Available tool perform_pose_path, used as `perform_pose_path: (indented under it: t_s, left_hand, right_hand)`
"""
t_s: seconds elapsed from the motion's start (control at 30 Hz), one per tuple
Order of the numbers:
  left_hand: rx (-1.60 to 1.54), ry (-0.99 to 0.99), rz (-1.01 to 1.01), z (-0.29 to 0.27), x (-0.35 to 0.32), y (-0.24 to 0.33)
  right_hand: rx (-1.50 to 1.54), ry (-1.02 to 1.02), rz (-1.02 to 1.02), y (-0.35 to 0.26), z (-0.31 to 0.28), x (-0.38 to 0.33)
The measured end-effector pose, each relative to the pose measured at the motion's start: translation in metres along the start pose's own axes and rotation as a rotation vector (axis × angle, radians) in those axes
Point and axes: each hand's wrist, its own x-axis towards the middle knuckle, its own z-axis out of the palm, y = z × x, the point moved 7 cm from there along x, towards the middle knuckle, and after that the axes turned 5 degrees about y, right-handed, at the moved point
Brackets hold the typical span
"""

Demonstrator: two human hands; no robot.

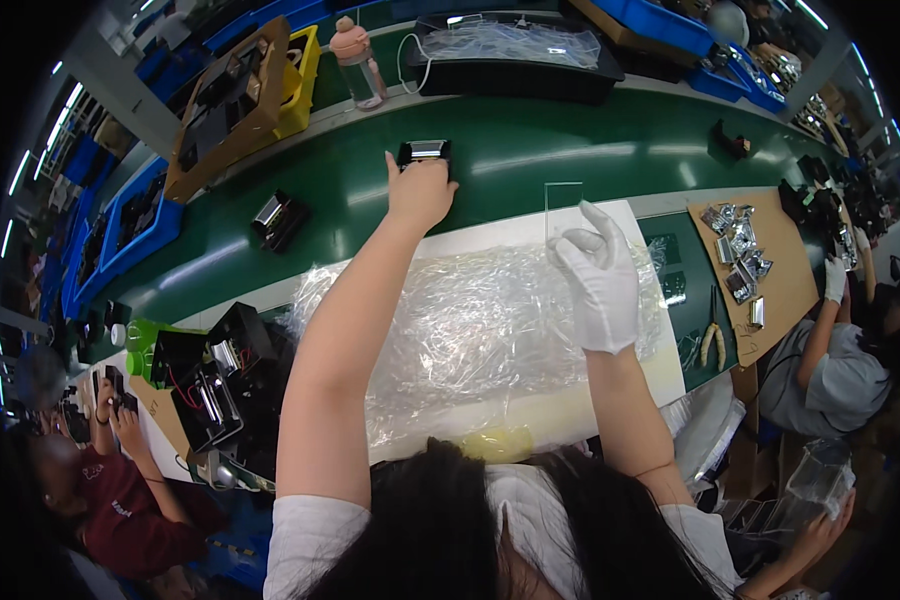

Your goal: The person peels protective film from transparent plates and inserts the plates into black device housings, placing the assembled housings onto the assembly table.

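At 12 o'clock, 1 bare left hand [422, 194], partly spread, touches 1 black unit [427, 150], its hold unclear; toward 2 o'clock, 1 gloved right hand [602, 282] pinches 1 clear pane [564, 204].

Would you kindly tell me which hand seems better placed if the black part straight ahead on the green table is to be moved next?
Probably the left: the bare left hand is at the black part, while the gloved right hand is farther off and holds a clear pane.

The black unit [427, 149] looks glossy, the plastic film [460, 325] crinkled and shiny
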Motion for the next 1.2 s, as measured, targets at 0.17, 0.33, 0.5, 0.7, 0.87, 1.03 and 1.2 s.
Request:
perform_pose_path:
  t_s: [0.17, 0.33, 0.5, 0.7, 0.87, 1.03, 1.2]
  left_hand:
    - [-0.731, 0.099, -0.474, -0.048, -0.02, -0.007]
    - [-1.592, -0.075, -0.922, -0.072, -0.061, 0.007]
    - [-1.857, -0.195, -0.888, -0.08, -0.085, 0.02]
    - [-1.987, -0.142, -0.835, -0.077, -0.1, 0.017]
    - [-1.872, 0.083, -0.837, -0.081, -0.097, 0.014]
    - [-1.526, 0.234, -0.697, -0.08, -0.098, -0.001]
    - [-1.01, 0.365, -0.384, -0.118, -0.084, -0.017]
  right_hand:
    - [0.062, -0.064, 0.119, 0.008, -0.001, 0.008]
    - [0.171, -0.165, 0.202, 0.018, 0.021, 0.0]
    - [0.15, -0.269, 0.199, 0.019, 0.042, -0.015]
    - [-0.037, -0.335, 0.17, 0.009, 0.05, -0.034]
    - [-0.166, -0.388, 0.111, 0.013, 0.052, -0.036]
    - [-0.62, -0.406, -0.057, -0.003, 0.075, -0.044]
    - [-0.891, -0.381, -0.533, 0.003, 0.085, -0.036]
